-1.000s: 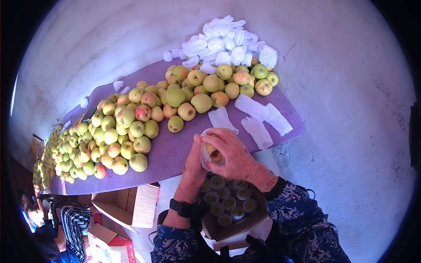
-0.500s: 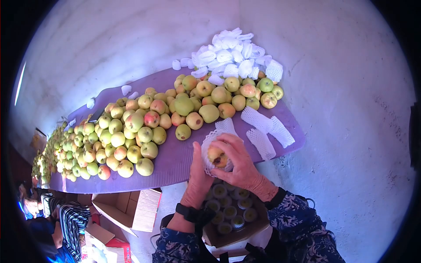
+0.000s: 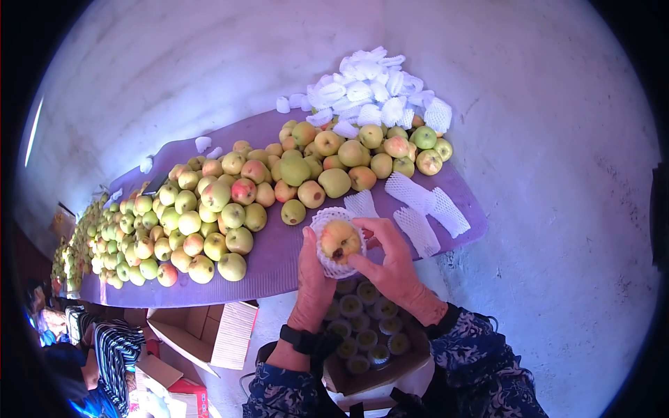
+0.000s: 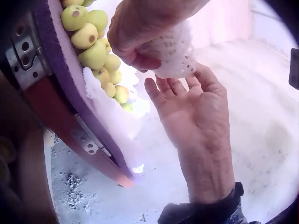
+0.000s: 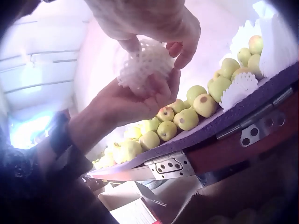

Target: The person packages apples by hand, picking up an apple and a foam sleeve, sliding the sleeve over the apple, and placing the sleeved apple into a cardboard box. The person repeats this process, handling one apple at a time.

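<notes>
A yellowish apple (image 3: 340,241) with a dark blemish sits inside a white foam net (image 3: 323,221), its blemished face bare toward the head view. My left hand (image 3: 313,285) cups the netted apple from the left; in the right wrist view its fingers (image 5: 156,91) curl round the net (image 5: 147,65). On the other side my right hand (image 3: 401,272) pinches the net's rim, thumb by the apple's lower edge and index finger at the upper right. The left wrist view shows the right palm (image 4: 196,112) turned up below the net (image 4: 175,53). Left-hand fingers are partly hidden behind the apple.
A purple-covered table (image 3: 279,268) bears a long heap of apples (image 3: 216,195), a pile of foam nets (image 3: 369,87) and several flat nets (image 3: 417,230). Below the hands stands a carton (image 3: 380,380) of netted apples. An open box (image 3: 233,334) and a person in stripes (image 3: 118,355) are lower left.
The apple has turned from between both hands into fuller view, its net opened wider round it. My right-hand fingers have moved from over the apple to its right edge.
</notes>
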The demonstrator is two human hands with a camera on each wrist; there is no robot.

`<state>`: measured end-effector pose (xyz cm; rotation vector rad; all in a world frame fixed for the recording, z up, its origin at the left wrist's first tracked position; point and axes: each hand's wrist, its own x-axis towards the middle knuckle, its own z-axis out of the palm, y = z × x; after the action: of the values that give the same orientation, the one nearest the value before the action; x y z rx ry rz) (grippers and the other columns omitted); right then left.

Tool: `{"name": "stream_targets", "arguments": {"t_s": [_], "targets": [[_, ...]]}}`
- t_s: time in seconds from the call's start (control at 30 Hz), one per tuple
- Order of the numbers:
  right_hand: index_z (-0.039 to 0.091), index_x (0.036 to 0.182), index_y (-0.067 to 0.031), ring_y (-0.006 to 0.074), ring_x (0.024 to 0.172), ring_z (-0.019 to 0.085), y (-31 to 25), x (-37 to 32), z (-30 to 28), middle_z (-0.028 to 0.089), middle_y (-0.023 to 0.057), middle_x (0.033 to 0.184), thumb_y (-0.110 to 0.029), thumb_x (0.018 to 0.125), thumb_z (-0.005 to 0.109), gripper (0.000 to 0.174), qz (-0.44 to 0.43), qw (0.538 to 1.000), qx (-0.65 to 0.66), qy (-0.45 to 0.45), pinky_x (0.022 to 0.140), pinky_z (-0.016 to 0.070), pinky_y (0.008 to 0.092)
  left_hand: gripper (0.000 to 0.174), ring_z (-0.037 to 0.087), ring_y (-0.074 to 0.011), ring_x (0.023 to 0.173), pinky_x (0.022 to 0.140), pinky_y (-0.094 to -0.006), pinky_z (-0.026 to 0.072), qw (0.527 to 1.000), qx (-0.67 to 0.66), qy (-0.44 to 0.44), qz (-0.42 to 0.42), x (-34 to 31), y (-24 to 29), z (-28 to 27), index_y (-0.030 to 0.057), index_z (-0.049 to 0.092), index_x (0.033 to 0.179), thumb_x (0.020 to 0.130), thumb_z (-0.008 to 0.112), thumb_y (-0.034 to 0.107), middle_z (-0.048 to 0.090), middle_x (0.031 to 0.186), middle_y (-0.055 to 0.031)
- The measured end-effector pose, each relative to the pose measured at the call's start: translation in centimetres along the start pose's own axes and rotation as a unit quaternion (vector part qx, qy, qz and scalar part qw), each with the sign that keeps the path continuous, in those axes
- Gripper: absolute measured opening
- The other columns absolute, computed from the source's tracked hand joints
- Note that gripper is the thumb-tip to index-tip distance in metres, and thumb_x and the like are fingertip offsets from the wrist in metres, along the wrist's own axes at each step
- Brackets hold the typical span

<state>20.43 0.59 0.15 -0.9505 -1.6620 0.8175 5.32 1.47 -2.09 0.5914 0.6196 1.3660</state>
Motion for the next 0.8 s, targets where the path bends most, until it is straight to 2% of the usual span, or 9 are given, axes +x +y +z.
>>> {"name": "stream_targets", "arguments": {"t_s": [0.1, 0.2, 0.3, 0.4, 0.5, 0.6, 0.7, 0.8], "targets": [[0.057, 0.116, -0.0035, 0.0199, 0.097, 0.059, 1.0, 0.1, 0.3, 0.058, 0.0113, 0.109, -0.007, 0.076, 0.067, 0.042, 0.000, 0.998, 0.053, 0.027, 0.080, 0.0496, 0.0294, 0.065, 0.054, -0.0270, 0.117, 0.102, -0.0416, 0.0434, 1.000, -0.021, -0.002, -0.013, 0.0, 0.0, 0.0, 0.0029, 0.043, 0.133, 0.099, 0.030, 0.056, 0.053, 0.128, -0.0137], [0.058, 0.113, -0.0004, 0.0151, 0.092, 0.058, 1.2, 0.2, 0.1, 0.060, 0.0079, 0.104, -0.001, 0.080, 0.062, 0.033, 0.070, 0.980, 0.184, 0.033, 0.078, 0.0491, 0.0258, 0.064, 0.054, -0.0269, 0.117, 0.102, -0.0420, 0.0432, 0.998, -0.053, -0.017, -0.024, 0.1, -0.1, -0.2, 0.0039, 0.043, 0.133, 0.099, 0.032, 0.056, 0.054, 0.128, -0.0131], [0.059, 0.109, 0.0008, 0.0105, 0.089, 0.057, 1.9, 0.2, -0.1, 0.061, 0.0042, 0.101, 0.003, 0.083, 0.058, 0.027, 0.066, 0.970, 0.229, 0.042, 0.077, 0.0491, 0.0237, 0.062, 0.054, -0.0271, 0.117, 0.102, -0.0424, 0.0428, 0.998, -0.056, -0.013, -0.023, 0.0, -0.2, 0.0, 0.0046, 0.044, 0.132, 0.099, 0.032, 0.056, 0.054, 0.127, -0.0124], [0.060, 0.103, -0.0011, 0.0087, 0.086, 0.058, 2.5, 0.0, -0.5, 0.062, 0.0027, 0.100, 0.002, 0.084, 0.060, 0.019, 0.077, 0.968, 0.234, 0.047, 0.077, 0.0494, 0.0236, 0.062, 0.054, -0.0274, 0.117, 0.102, -0.0426, 0.0427, 0.999, -0.044, 0.002, -0.012, -0.2, -0.2, 0.4, 0.0048, 0.045, 0.131, 0.099, 0.033, 0.056, 0.055, 0.126, -0.0122], [0.059, 0.100, -0.0041, 0.0083, 0.085, 0.058, 3.1, 0.3, -0.7, 0.062, 0.0025, 0.097, 0.003, 0.084, 0.059, 0.018, 0.165, 0.917, 0.360, 0.054, 0.076, 0.0498, 0.0240, 0.060, 0.054, -0.0273, 0.117, 0.101, -0.0426, 0.0431, 0.998, -0.067, -0.005, -0.021, -0.1, -0.3, 0.4, 0.0050, 0.046, 0.130, 0.099, 0.034, 0.055, 0.055, 0.125, -0.0121], [0.057, 0.100, -0.0062, 0.0099, 0.084, 0.059, 3.2, 0.5, -0.9, 0.061, 0.0025, 0.095, 0.004, 0.084, 0.057, 0.020, 0.196, 0.864, 0.463, 0.028, 0.074, 0.0508, 0.0247, 0.058, 0.055, -0.0270, 0.115, 0.101, -0.0429, 0.0438, 0.993, -0.106, -0.021, -0.037, 0.2, -0.2, -0.1, 0.0053, 0.047, 0.128, 0.099, 0.035, 0.054, 0.056, 0.124, -0.0120], [0.056, 0.105, -0.0060, 0.0112, 0.082, 0.059, 3.4, 0.6, -1.3, 0.060, 0.0032, 0.095, 0.004, 0.085, 0.056, 0.022, 0.236, 0.871, 0.431, -0.016, 0.072, 0.0518, 0.0255, 0.054, 0.056, -0.0266, 0.113, 0.099, -0.0426, 0.0448, 0.995, -0.091, -0.017, -0.039, 0.6, 0.0, -1.0, 0.0051, 0.049, 0.126, 0.100, 0.036, 0.051, 0.057, 0.122, -0.0118], [0.056, 0.108, -0.0037, 0.0139, 0.083, 0.060, 2.6, 0.1, -0.9, 0.059, 0.0056, 0.097, -0.002, 0.085, 0.059, 0.023, 0.146, 0.960, 0.240, 0.012, 0.071, 0.0520, 0.0268, 0.051, 0.058, -0.0261, 0.110, 0.097, -0.0412, 0.0460, 0.999, -0.034, 0.010, -0.029, 0.5, 0.1, -0.9, 0.0045, 0.050, 0.124, 0.100, 0.038, 0.048, 0.058, 0.120, -0.0116]]}}
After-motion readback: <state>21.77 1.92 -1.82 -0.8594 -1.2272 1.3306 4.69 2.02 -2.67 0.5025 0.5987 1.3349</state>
